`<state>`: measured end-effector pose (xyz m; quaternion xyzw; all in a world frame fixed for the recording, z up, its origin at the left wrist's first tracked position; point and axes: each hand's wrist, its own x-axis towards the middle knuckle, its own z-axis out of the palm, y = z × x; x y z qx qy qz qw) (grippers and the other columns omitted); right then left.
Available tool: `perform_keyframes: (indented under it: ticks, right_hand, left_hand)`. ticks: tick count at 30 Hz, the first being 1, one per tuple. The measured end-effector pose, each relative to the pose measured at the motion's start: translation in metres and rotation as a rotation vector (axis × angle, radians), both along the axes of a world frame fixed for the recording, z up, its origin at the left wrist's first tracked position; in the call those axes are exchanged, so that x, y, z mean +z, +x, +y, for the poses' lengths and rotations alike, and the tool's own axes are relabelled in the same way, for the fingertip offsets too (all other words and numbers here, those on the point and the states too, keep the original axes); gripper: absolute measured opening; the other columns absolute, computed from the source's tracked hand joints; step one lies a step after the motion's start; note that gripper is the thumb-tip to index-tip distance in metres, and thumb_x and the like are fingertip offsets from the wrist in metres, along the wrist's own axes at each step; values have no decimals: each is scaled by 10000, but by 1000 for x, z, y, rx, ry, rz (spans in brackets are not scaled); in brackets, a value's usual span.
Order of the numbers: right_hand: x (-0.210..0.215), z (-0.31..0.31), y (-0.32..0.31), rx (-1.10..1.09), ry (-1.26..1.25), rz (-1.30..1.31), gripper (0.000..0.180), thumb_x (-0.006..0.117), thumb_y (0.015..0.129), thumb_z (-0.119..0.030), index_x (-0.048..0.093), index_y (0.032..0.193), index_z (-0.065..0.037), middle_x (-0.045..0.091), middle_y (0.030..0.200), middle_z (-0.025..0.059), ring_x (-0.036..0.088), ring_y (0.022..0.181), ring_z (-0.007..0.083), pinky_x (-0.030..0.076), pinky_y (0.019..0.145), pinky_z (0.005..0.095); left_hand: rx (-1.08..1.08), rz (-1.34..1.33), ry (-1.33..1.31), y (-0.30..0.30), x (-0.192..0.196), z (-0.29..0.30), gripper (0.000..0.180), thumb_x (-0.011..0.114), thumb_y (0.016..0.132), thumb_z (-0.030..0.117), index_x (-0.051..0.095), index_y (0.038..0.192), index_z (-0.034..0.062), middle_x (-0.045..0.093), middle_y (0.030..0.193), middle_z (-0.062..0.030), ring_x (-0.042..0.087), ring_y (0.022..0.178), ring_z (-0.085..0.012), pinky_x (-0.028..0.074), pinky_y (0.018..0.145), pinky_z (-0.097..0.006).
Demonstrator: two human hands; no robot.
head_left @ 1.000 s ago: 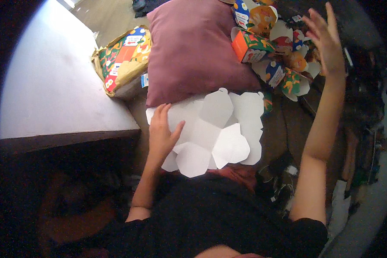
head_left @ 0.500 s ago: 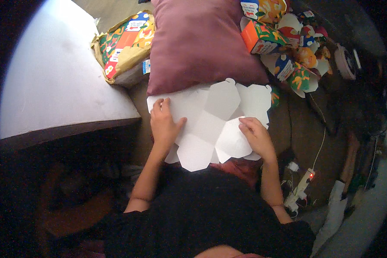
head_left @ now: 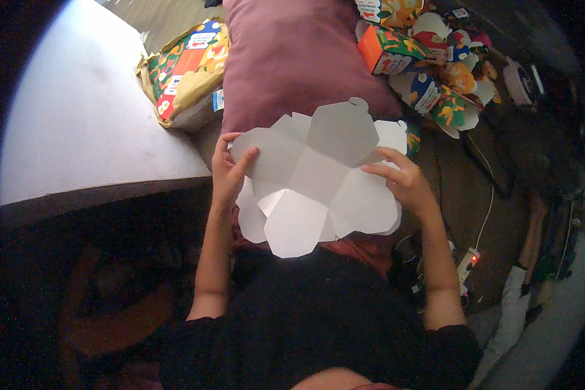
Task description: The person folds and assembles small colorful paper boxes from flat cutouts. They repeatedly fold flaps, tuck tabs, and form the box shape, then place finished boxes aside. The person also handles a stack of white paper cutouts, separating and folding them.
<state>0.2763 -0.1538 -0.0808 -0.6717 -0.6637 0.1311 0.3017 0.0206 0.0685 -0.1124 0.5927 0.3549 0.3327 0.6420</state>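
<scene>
A white, unfolded cardboard food box is spread out in front of me, with a square middle and several angular flaps around it. Its far flap and left flap stand tilted up. My left hand pinches the left flap, thumb on top and the fingers behind its edge. At the far edge of the right flap, my right hand holds the card between thumb and fingers; part of that grip is hidden. More white flat card shows beneath, its far right corner lying by the cushion.
A mauve cushion lies just beyond the card. Colourful folded boxes are heaped at the far right. An opened brown paper pack of printed card sits far left, beside a white board-like surface. A lit power strip lies at right.
My left hand has closed on the left flap and raised it. The box has shifted and tilted up off the card below. My right hand has moved slightly up and right.
</scene>
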Motion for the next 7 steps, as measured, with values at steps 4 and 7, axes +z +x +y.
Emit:
perform_keyframes:
  ticks: [4,7]
  right_hand:
    - [7,0,-3,97,43,366,361,696,572,80,675,869,-123,530,1219,144,571,1067,311,488,865,336]
    - [21,-1,-17,208,136,560,310,701,601,79,659,847,-106,528,1218,128,552,1095,325,472,889,345]
  left_hand:
    - [172,290,583,13,2,-20,487,777,717,113,476,1094,47,591,954,-82,586,854,-171,481,737,-281]
    - [132,359,931,7,7,-33,621,850,638,211,482,1118,71,579,1035,-91,565,837,-238,460,686,-324]
